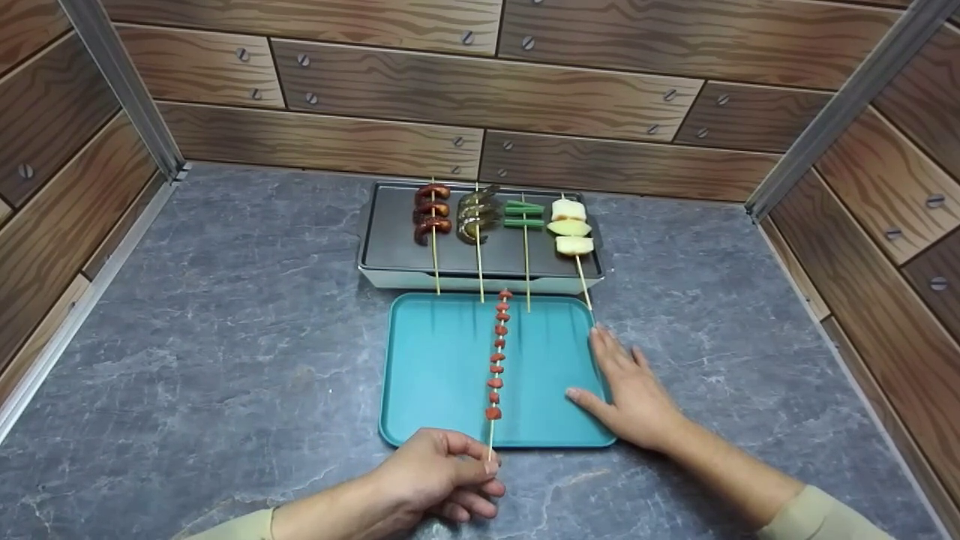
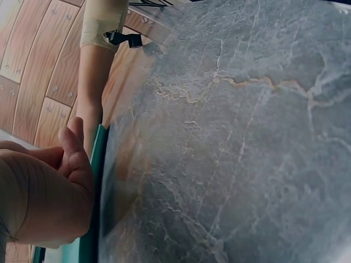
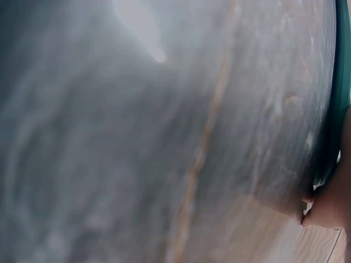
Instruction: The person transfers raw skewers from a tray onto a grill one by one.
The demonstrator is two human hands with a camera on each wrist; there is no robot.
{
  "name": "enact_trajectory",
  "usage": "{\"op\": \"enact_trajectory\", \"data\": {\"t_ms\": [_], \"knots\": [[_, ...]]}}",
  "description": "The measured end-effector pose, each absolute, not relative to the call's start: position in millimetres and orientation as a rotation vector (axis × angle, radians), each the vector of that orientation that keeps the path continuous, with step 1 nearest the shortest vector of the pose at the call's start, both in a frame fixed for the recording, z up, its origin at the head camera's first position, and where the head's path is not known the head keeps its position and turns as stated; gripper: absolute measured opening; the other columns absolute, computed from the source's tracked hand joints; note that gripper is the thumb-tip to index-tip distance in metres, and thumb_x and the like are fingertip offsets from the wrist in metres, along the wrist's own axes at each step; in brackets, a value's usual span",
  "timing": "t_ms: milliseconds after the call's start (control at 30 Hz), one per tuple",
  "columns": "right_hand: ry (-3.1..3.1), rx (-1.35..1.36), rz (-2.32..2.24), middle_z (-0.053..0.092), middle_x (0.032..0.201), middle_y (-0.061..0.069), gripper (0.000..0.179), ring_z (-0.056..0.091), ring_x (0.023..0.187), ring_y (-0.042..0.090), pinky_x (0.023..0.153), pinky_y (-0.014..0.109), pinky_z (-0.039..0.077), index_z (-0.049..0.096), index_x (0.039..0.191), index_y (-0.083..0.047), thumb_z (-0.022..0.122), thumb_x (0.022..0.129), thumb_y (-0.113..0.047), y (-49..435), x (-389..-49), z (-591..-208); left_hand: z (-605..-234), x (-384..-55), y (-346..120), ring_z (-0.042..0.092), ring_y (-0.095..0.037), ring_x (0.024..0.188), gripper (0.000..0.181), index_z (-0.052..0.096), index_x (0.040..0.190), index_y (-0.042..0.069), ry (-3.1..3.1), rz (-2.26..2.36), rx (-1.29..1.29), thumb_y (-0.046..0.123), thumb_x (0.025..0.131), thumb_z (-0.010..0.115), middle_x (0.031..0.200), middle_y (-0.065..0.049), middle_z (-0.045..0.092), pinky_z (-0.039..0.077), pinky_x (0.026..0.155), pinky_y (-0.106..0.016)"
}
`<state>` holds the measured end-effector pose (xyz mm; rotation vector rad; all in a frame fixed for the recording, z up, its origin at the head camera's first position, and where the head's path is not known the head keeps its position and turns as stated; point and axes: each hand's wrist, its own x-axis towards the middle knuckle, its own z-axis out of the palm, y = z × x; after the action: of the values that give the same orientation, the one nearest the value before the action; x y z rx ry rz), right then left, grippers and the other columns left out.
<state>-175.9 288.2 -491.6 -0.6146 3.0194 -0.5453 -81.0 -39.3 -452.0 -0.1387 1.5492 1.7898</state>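
My left hand pinches the bare lower end of a wooden skewer threaded with several small red pieces. That skewer points away from me over a turquoise tray, its far tip near the front of a dark griddle. At the tray's right edge rests my right hand, fingers extended and thumb over the tray. Its fingertips are near the stick end of a skewer with pale, thick-cut slices. The left wrist view shows the left hand from behind, with the skewer hidden.
On the griddle lie skewers of reddish-brown curled pieces, shrimp and green stalk pieces, their sticks overhanging the front toward the tray. Wood-patterned panels enclose the grey marbled table at the back and sides.
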Motion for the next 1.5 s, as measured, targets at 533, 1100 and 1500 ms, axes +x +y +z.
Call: {"op": "enact_trajectory", "data": {"t_ms": [533, 1100, 1500], "knots": [[3.009, -0.605, -0.553, 0.015, 0.174, 0.021, 0.099, 0.018, 0.160, 0.039, 0.128, 0.067, 0.008, 0.018, 0.167, 0.003, 0.060, 0.103, -0.060, 288, -176, -492, -427, -92, -47, 0.077, -0.013, 0.070, 0.017, 0.077, 0.115, 0.003, 1.595, 1.834, -0.061, 0.013, 0.102, 0.073, 0.095, -0.014, 0.080, 0.055, 0.051, -0.019], [3.009, -0.601, -0.554, 0.016, 0.174, 0.022, 0.099, 0.018, 0.160, 0.038, 0.128, 0.067, 0.008, 0.019, 0.167, 0.003, 0.060, 0.103, -0.061, 289, -176, -491, -390, -116, -65, 0.079, -0.018, 0.077, 0.020, 0.076, 0.117, 0.002, 1.671, 1.942, 0.015, 0.015, 0.101, 0.073, 0.099, -0.013, 0.080, 0.058, 0.057, -0.020], [3.009, -0.608, -0.549, 0.016, 0.174, 0.021, 0.099, 0.019, 0.160, 0.038, 0.128, 0.067, 0.009, 0.019, 0.167, 0.003, 0.059, 0.103, -0.061, 288, -176, -490, -376, -139, -88, 0.079, -0.019, 0.078, 0.022, 0.074, 0.121, 0.001, 1.768, 1.983, -0.017, 0.013, 0.102, 0.072, 0.101, -0.014, 0.080, 0.059, 0.060, -0.023]]}}
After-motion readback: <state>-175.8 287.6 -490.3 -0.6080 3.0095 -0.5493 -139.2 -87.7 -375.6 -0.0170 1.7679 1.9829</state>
